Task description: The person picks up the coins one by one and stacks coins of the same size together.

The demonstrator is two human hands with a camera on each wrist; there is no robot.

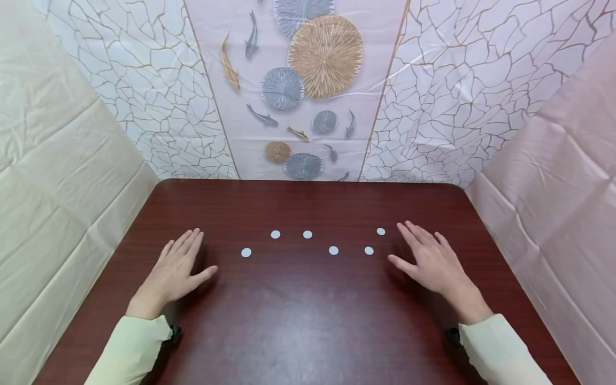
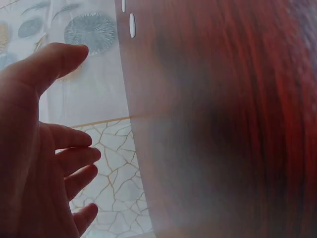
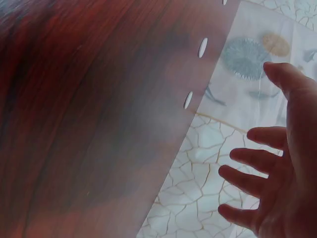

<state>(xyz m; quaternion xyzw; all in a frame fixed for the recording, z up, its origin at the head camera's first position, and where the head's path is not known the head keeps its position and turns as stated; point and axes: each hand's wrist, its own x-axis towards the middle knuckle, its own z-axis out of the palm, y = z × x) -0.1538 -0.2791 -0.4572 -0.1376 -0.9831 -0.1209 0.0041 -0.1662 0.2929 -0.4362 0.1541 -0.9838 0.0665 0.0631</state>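
Observation:
My left hand (image 1: 175,270) is over the left side of the dark red wood table (image 1: 298,321), palm down, its fingers straight and the thumb spread to the right. Over the right side is my right hand (image 1: 433,262), fingers extended and thumb pointing left. Neither hand holds anything. Several small white discs are spread across the table between them. Nearest the left hand lies one white disc (image 1: 246,252). By the right fingertips is another white disc (image 1: 381,231), with a further disc (image 1: 369,250) just left of the right thumb. Both wrist views show the open fingers and bare palms.
A patterned backdrop (image 1: 298,107) with fish and round leaf prints rises behind the table's far edge. Pale cloth walls (image 1: 62,176) flank the table left and right. Light sleeves cover both forearms, with a dark band (image 1: 175,335) at the left wrist.

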